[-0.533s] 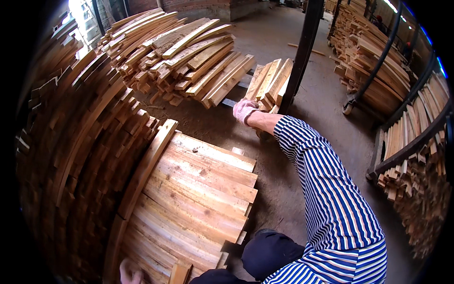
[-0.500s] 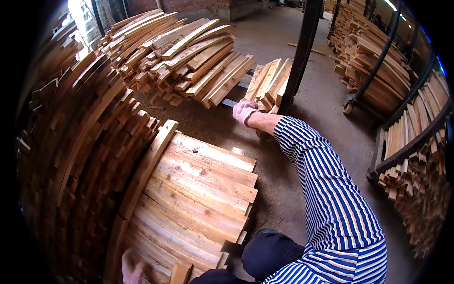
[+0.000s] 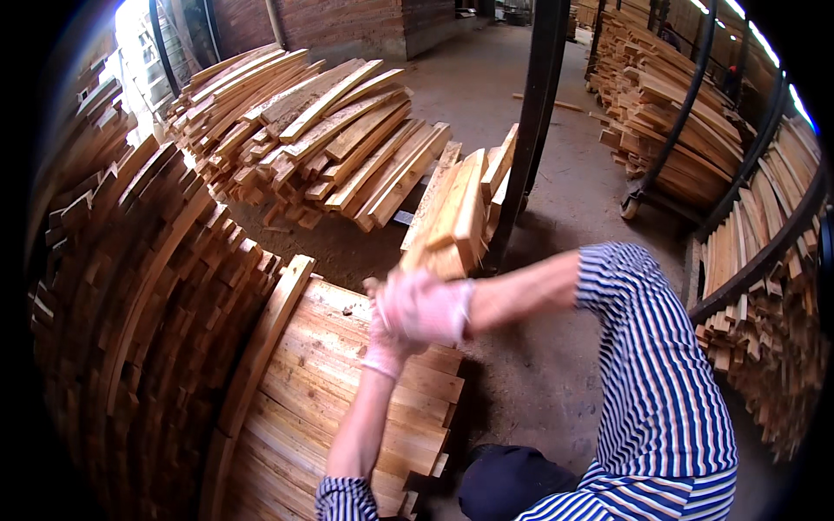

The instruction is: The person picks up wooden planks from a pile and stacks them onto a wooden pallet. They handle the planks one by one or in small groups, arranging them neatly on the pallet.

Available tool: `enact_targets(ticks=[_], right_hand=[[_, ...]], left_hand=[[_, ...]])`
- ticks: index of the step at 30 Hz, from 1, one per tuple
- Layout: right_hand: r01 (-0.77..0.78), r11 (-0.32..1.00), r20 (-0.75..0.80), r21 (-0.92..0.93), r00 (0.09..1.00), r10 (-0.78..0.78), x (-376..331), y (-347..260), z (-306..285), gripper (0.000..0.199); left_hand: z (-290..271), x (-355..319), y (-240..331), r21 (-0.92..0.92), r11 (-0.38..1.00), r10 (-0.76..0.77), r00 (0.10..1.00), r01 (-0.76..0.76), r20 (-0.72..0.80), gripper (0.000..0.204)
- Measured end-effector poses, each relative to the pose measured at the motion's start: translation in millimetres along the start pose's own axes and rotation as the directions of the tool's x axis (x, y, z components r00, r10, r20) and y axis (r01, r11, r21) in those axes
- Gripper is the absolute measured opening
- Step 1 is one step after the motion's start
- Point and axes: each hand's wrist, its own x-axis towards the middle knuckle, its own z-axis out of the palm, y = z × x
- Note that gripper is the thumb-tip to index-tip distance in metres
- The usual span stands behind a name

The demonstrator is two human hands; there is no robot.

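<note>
Both my hands are in pink-and-white gloves and meet over the far end of the near board stack [image 3: 326,382], smeared by motion. My right hand [image 3: 434,306], coming in from the right, is closed at the near ends of several wooden planks [image 3: 456,217], which tilt up toward me beside a dark upright post. My left hand [image 3: 389,337] overlaps it from below. Its fingers are mostly hidden and blurred, so its grip does not show. The planks are pale, rough-sawn and narrow.
A tall stack of planks [image 3: 148,313] fills the left side. Beyond it lies a loose plank pile [image 3: 304,139]. The dark metal post [image 3: 540,113] stands behind my hands. Wheeled racks of planks [image 3: 669,130] line the right. A dark-clothed knee [image 3: 517,482] is at the bottom.
My right hand has drawn back toward me, and the planks by the post have come nearer and tilted up. My left hand has risen from the lower left to meet it.
</note>
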Motion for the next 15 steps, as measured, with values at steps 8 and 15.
enact_targets(ticks=[8,15], right_hand=[[-0.105,0.222,-0.026,0.969,0.856,0.517,-97,3,-62,0.049],[0.500,-0.713,0.696,0.492,0.266,0.667,-138,22,-41,0.035]], left_hand=[[26,5,12,-0.237,0.971,-0.045,0.973,-0.010,-0.225,0.036],[89,14,63,-0.064,0.983,-0.183,0.860,0.173,-0.477,0.023]])
